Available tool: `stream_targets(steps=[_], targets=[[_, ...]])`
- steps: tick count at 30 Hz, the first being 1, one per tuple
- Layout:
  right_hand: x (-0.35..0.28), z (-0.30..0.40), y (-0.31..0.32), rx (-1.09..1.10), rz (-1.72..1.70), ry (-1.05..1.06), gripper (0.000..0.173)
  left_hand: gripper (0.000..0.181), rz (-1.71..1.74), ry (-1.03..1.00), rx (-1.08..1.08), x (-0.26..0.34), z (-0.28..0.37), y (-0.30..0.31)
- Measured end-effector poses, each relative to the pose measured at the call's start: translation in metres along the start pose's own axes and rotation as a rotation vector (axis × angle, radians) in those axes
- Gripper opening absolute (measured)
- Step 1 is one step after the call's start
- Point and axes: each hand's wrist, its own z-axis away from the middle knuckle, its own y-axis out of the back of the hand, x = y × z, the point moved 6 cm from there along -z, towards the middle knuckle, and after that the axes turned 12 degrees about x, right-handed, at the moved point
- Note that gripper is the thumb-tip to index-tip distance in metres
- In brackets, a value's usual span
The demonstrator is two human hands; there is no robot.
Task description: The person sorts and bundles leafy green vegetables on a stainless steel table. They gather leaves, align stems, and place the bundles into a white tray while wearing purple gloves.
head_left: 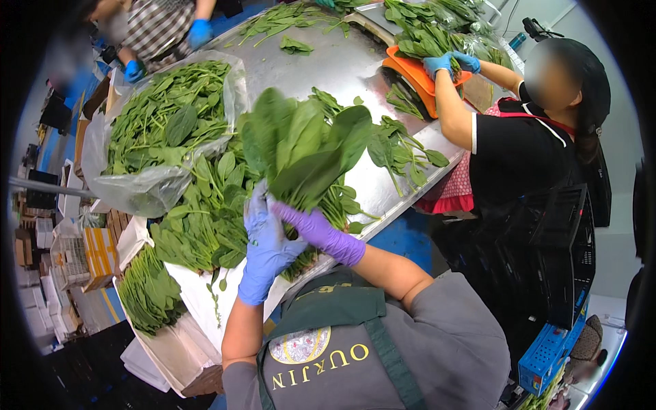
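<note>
Between my gloved hands stands a bunch of broad-leaved spinach (pixel 307 148), its leaves pointing up and away from me and slightly blurred. My left hand (pixel 269 251), in a blue glove, cups its left side with the fingers up along the leaves. From the right, my right hand (pixel 323 230), in a purple glove, wraps the lower part of the bunch; the stem ends are hidden. Loose spinach bunches (pixel 205 215) lie left of my hands and under them. More stems (pixel 341 205) show just beyond my right hand.
A clear plastic bag (pixel 138 192) full of leaves sits left on the metal table (pixel 318 66). A lined box (pixel 189 338) holds spinach (pixel 148 292). At right a co-worker (pixel 528 128) holds greens over an orange scale tray (pixel 405 61). Another person (pixel 159 31) stands far left. Black crates (pixel 543 251) stack behind.
</note>
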Motion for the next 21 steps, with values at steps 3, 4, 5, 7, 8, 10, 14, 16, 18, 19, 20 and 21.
stream_targets(steps=[3, 4, 5, 7, 8, 10, 14, 16, 18, 19, 20, 21], targets=[[-0.017, -0.03, 0.029, 0.149, -0.363, -0.132, 0.041, 0.093, -0.137, -0.091, 0.004, 0.029, -0.038, -0.013], [-0.019, -0.041, 0.036, 0.125, -0.458, -0.218, 0.038, 0.096, -0.184, -0.115, -0.012, 0.035, -0.047, -0.018], [-0.018, -0.053, 0.043, 0.1, -0.551, -0.305, 0.035, 0.097, -0.176, -0.13, -0.019, 0.041, -0.053, -0.022], [-0.047, -0.075, 0.061, 0.067, -0.383, -0.271, 0.027, 0.09, -0.142, -0.106, 0.018, 0.06, -0.063, -0.021], [-0.067, -0.094, 0.072, 0.064, -0.118, -0.129, 0.031, 0.086, -0.07, -0.095, 0.046, 0.063, -0.066, -0.021], [-0.101, -0.141, 0.094, 0.13, 0.187, 0.134, 0.041, 0.079, 0.079, -0.078, 0.092, 0.066, -0.067, -0.023], [-0.189, -0.227, 0.121, 0.184, 0.487, 0.386, 0.057, 0.064, 0.279, 0.089, 0.123, 0.045, -0.055, -0.037], [-0.223, -0.276, 0.162, 0.391, 0.824, 0.621, 0.057, 0.062, 0.247, 0.163, 0.126, 0.041, -0.05, -0.039], [-0.249, -0.306, 0.187, 0.541, 1.158, 0.804, 0.054, 0.058, 0.232, 0.271, 0.188, 0.03, -0.036, -0.032], [-0.257, -0.318, 0.2, 0.556, 1.256, 0.825, 0.05, 0.057, 0.203, 0.299, 0.259, 0.023, -0.026, -0.025], [-0.264, -0.328, 0.225, 0.615, 1.345, 0.821, 0.045, 0.056, 0.186, 0.326, 0.325, 0.014, -0.014, -0.02], [-0.255, -0.363, 0.282, 0.595, 1.457, 0.747, 0.047, 0.054, 0.163, 0.36, 0.392, 0.004, -0.001, -0.017]])
